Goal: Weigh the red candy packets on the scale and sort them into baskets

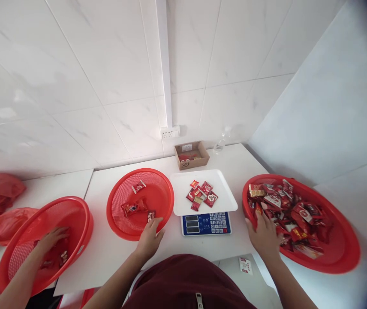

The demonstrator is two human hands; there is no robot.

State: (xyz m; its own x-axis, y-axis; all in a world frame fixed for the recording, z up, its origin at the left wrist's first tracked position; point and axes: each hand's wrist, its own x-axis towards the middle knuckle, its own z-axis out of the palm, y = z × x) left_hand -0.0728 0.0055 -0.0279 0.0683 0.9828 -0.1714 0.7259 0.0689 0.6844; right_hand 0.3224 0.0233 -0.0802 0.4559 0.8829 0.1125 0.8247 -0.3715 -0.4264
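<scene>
My left hand (150, 239) is at the near rim of the middle red basket (115, 189), thumb and fingers apart. Just beyond its fingertips lies a small snack packet (151, 216); whether they touch I cannot tell. A larger red packet (134, 207) and another small wrapped snack (139, 186) rest in the same basket. My right hand (264, 237) reaches over the left rim of the right red basket (344, 257), fingers spread against a heap of snack packets (296, 210). Between my hands, several red packets (202, 194) lie on the white tray (224, 189) of a digital scale (206, 224).
Behind the scale stand a small cardboard box (192, 164) with packets inside and a clear plastic bottle (221, 140). At left, another person's hand (55, 238) is inside a third red basket (85, 231). Red plastic bags (1, 189) lie beyond it. A wall socket (169, 132) is behind.
</scene>
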